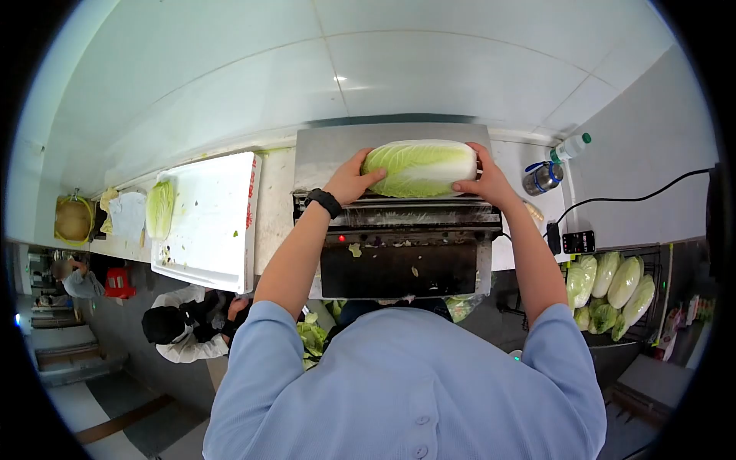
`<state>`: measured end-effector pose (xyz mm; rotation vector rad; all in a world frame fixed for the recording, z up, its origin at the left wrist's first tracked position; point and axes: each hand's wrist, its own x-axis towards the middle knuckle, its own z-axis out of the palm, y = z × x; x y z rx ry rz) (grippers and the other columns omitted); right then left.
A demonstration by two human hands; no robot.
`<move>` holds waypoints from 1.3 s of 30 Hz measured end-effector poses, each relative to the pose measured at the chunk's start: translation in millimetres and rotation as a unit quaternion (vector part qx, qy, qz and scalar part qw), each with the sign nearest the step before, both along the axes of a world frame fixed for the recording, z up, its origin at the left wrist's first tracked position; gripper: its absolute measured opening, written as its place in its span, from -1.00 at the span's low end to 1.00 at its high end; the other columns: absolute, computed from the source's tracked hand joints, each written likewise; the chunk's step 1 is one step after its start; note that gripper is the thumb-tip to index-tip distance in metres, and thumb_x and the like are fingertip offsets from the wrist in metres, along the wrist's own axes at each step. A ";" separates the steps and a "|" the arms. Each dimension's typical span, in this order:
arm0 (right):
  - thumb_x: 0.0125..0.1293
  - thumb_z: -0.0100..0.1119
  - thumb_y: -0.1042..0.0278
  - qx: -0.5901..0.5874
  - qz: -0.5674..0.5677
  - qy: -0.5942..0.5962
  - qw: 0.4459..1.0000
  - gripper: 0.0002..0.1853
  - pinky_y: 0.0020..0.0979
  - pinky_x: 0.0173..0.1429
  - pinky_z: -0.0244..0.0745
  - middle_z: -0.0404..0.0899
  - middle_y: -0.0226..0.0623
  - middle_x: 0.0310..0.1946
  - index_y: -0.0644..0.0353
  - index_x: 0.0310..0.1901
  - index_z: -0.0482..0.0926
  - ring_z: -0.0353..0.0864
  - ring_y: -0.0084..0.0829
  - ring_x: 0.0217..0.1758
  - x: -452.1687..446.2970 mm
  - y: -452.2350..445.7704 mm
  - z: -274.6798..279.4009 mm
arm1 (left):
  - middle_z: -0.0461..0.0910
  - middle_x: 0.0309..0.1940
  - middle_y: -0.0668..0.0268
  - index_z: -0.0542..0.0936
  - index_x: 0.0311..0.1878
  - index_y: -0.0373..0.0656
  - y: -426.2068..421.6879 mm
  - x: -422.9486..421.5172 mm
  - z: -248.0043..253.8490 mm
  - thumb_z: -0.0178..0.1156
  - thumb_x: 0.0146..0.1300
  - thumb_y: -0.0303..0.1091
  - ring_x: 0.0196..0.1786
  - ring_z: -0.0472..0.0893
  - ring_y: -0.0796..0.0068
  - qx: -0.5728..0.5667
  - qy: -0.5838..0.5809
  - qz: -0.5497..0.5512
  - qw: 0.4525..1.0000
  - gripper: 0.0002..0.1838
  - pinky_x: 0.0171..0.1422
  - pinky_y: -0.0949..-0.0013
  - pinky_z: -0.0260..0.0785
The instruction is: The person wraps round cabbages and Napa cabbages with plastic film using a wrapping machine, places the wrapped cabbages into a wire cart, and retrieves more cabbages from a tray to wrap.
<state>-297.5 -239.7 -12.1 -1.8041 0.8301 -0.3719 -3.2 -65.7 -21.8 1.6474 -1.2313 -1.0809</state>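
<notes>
A napa cabbage (422,167) lies sideways across the back of a cling-film wrapping machine (399,268), its leafy end to the left and its white base to the right. My left hand (356,179) grips the leafy end, thumb on the near side. Around the white base curls my right hand (483,178), its thumb also in front. Just below the cabbage runs a strip of clear film (395,218) along the machine's bar. Leaf scraps dot the machine's dark front plate. Whether film touches the cabbage's underside cannot be seen.
At left, a white foam tray (207,222) holds one napa cabbage (159,210). Several cabbages (613,287) fill a rack at lower right. A steel flask (543,178), a bottle (571,147), a phone (579,242) and a black cable stand right. A person (184,322) is at lower left.
</notes>
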 end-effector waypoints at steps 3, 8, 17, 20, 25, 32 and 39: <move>-0.06 0.62 0.31 0.008 0.013 0.021 1.000 0.07 -0.17 0.31 0.47 0.41 -0.13 0.30 0.06 0.47 0.13 0.40 -0.19 0.36 0.8 -1.4 5.2 | 0.47 0.27 0.09 0.27 0.44 -0.21 -2.1 2.3 -3.4 0.29 0.38 -0.10 0.29 0.47 0.24 0.004 -0.023 0.017 1.000 -0.30 0.35 0.22 0.37; 0.03 0.57 0.31 -0.050 0.003 0.012 0.999 0.06 -0.18 0.29 0.48 0.38 -0.11 0.32 0.02 0.51 0.08 0.40 -0.18 0.36 -7.0 -2.1 -0.9 | 0.40 0.32 0.02 0.24 0.46 -0.19 3.6 14.8 -15.0 0.28 0.38 -0.09 0.35 0.43 0.15 -0.016 -0.016 0.013 1.000 -0.28 0.35 0.17 0.38; 0.23 0.37 0.44 -0.212 -0.125 -0.063 0.967 -0.55 -0.41 -0.15 0.50 0.62 -0.34 -0.16 0.16 0.17 0.52 0.58 -0.48 -0.15 -58.0 20.9 8.9 | 0.61 -0.15 0.26 0.62 -0.15 -0.14 78.2 21.1 33.0 0.21 0.22 -0.48 -0.06 0.60 0.13 -0.134 -0.366 -0.062 0.919 -0.86 0.01 0.19 0.48; 0.21 0.36 0.48 -0.241 -0.086 0.038 0.966 -0.71 -0.41 -0.22 0.48 0.62 -0.33 -0.29 0.19 -0.02 0.61 0.60 -0.44 -0.25 -82.4 41.1 15.6 | 0.59 -0.21 0.29 0.62 -0.21 -0.10 99.9 21.0 10.6 0.22 0.09 -0.50 -0.08 0.60 0.17 -0.131 -0.423 -0.148 0.884 -0.83 -0.05 0.15 0.48; 0.14 0.35 0.52 -0.322 0.006 0.132 0.938 -0.80 -0.29 -0.19 0.51 0.62 -0.25 -0.31 0.18 -0.16 0.65 0.62 -0.23 -0.24 -97.6 54.2 9.3 | 0.59 -0.22 0.32 0.63 -0.20 -0.05 102.1 18.4 -4.7 0.22 0.14 -0.41 -0.06 0.62 0.24 -0.123 -0.489 -0.213 0.837 -0.85 0.00 0.20 0.50; 0.10 0.35 0.42 -0.355 0.062 0.211 0.909 -0.79 -0.21 -0.01 0.56 0.61 -0.32 -0.27 0.10 -0.18 0.69 0.59 -0.21 -0.09 -105.9 52.6 -4.4 | 0.60 -0.26 0.35 0.67 -0.23 -0.03 89.0 15.6 -5.1 0.28 0.12 -0.38 -0.08 0.61 0.25 -0.115 -0.485 -0.246 0.831 -0.87 0.01 0.19 0.49; 0.11 0.36 0.37 -0.362 0.097 0.236 0.897 -0.83 -0.22 -0.02 0.56 0.61 -0.37 -0.28 0.05 -0.22 0.72 0.59 -0.23 -0.11 -90.6 45.7 -11.4 | 0.58 -0.28 0.29 0.61 -0.31 -0.09 87.2 10.6 -7.3 0.22 0.15 -0.42 -0.14 0.61 0.18 -0.111 -0.443 -0.212 0.864 -0.95 -0.08 0.18 0.50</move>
